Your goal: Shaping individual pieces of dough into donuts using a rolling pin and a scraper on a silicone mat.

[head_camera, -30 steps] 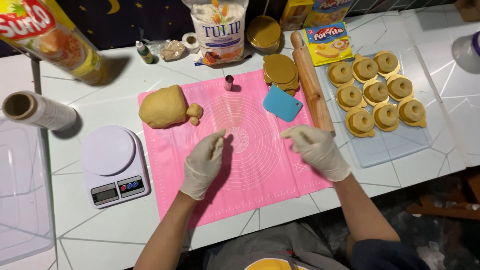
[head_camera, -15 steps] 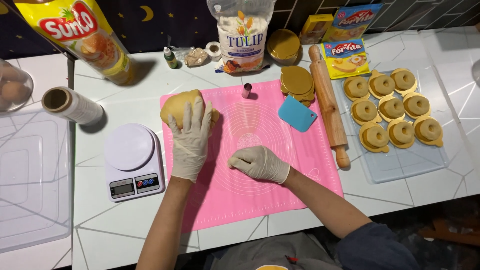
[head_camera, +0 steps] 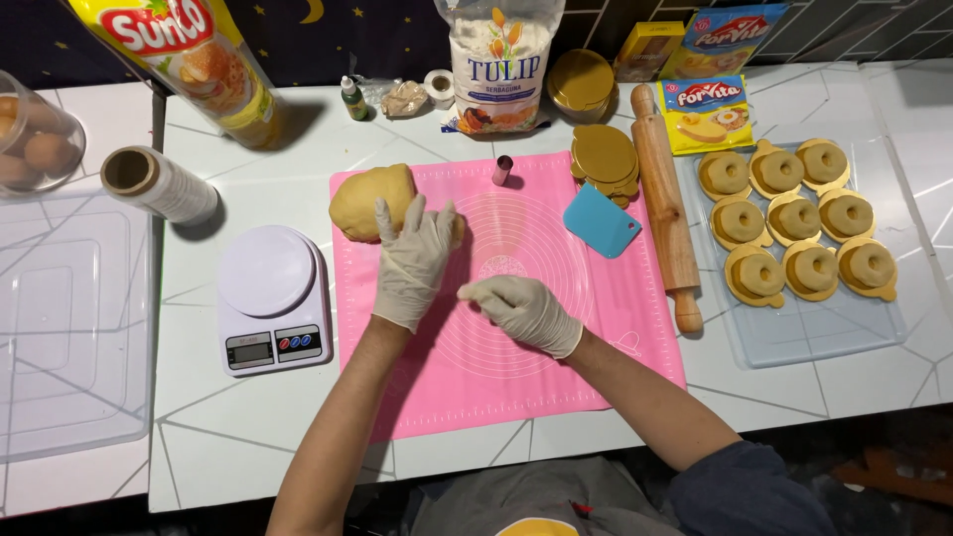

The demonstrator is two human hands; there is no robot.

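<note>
A tan dough lump (head_camera: 365, 199) lies at the far left corner of the pink silicone mat (head_camera: 556, 382). My left hand (head_camera: 412, 260), in a white glove, lies with fingers spread over the lump's right edge. My gloved right hand (head_camera: 524, 312) rests on the middle of the mat. Its fingers are curled together and point left, with nothing visible in them. A small pink cylinder cutter (head_camera: 502, 170) stands at the mat's far edge. A blue scraper (head_camera: 601, 220) lies on the mat to the right.
A white kitchen scale (head_camera: 270, 298) sits left of the mat and a wooden rolling pin (head_camera: 663, 199) right of it. A clear tray (head_camera: 794, 342) holds several ring-shaped dough pieces (head_camera: 794, 223) on gold boards. A flour bag (head_camera: 501, 65), gold boards (head_camera: 604, 159), a wrap roll (head_camera: 159, 184) and a clear box (head_camera: 69, 328) surround them.
My left hand went from the mat up onto the dough lump and has now slid a little back. My right hand moved left to the middle of the mat and curled its fingers.
</note>
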